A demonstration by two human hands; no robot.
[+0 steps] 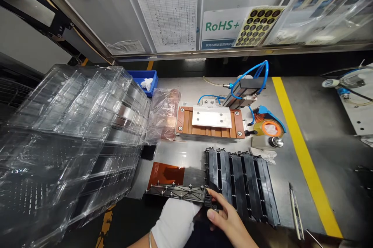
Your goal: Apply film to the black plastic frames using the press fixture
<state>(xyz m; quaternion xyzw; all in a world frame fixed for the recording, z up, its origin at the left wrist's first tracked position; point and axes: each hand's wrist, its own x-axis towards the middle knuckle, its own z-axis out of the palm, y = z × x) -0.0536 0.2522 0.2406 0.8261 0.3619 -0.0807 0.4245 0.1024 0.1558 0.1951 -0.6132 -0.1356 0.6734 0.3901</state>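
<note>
Black moulded frame (177, 192) sits clamped at one end by the right hand's (229, 217) fingers (217, 197), the white-gloved left hand (171, 222) just below, its fingers hidden.

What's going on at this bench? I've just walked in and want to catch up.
A person is holding a black pinned plastic frame above a steel bench, with the gloved left hand beneath it and the bare right hand gripping its end. A row of black ribbed panels lies beside it. Farther along sits a copper-coloured fixture with a white plate, and stacked clear plastic trays rise on the left.
</note>
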